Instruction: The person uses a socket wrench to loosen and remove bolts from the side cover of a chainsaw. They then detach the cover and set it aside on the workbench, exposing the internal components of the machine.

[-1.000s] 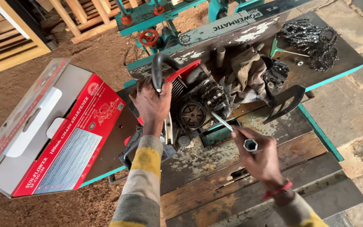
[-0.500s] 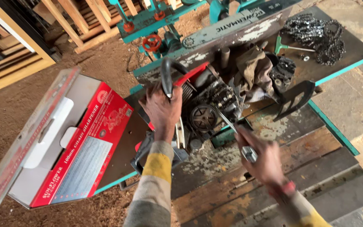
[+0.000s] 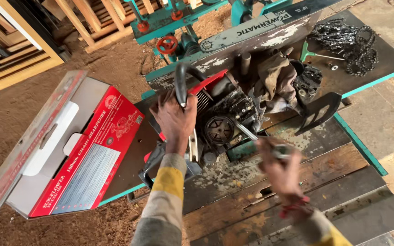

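Sawdust floor, worn tabletop [image 3: 261,200]. Left hand [image 3: 175,119] clamps chainsaw handle [image 3: 180,82]; right hand [image 3: 281,166], blurred, apparently turns socket wrench [image 3: 251,134] in engine [image 3: 226,114]. Loosening underway; next needs firm bracing.

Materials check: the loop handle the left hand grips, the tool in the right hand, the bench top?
Loop handle: likely black plastic or rubber-coated, matte. Tool in right hand: bare steel, by its bright shaft. Bench top: worn, stained wooden planks, grain visible. Left hand grips the handle.
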